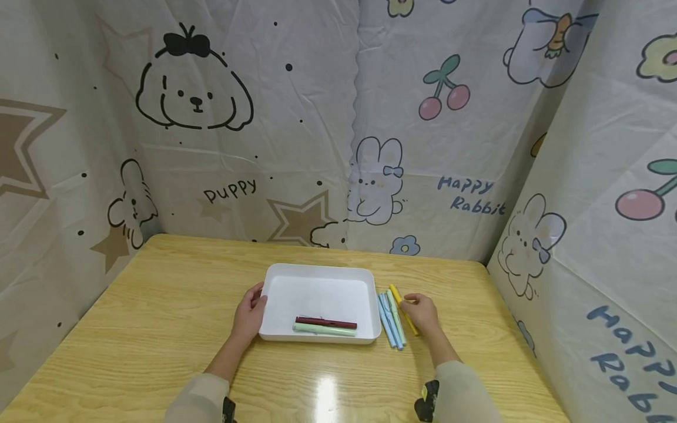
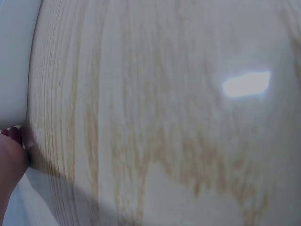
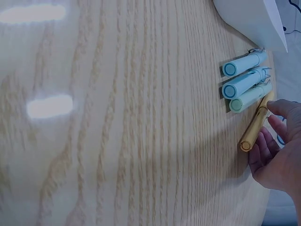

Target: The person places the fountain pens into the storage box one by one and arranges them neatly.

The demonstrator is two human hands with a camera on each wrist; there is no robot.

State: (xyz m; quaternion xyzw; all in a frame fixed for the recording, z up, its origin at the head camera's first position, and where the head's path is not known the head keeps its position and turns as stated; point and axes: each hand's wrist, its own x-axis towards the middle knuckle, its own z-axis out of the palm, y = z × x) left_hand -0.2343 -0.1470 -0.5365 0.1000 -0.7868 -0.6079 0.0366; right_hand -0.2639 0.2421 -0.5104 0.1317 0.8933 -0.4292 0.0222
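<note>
A white rectangular tray (image 1: 322,288) lies on the table, with a dark red pen (image 1: 328,322) and a pale green pen (image 1: 324,330) side by side near its front wall. My left hand (image 1: 250,315) grips the tray's left edge, thumb at the rim; the left wrist view catches only part of that hand (image 2: 10,155). Right of the tray, my right hand (image 1: 421,313) pinches a yellow pen (image 3: 254,125) between thumb and fingers. That pen rests on the table. Close beside it lie two light blue pens (image 3: 244,84) and another pale green pen (image 3: 250,98).
The wooden table (image 1: 174,305) is bordered at the back and sides by hanging printed cloth (image 1: 296,129). Light glares off the tabletop near the front. In the right wrist view, the tray's corner (image 3: 254,23) stands just beyond the blue pens.
</note>
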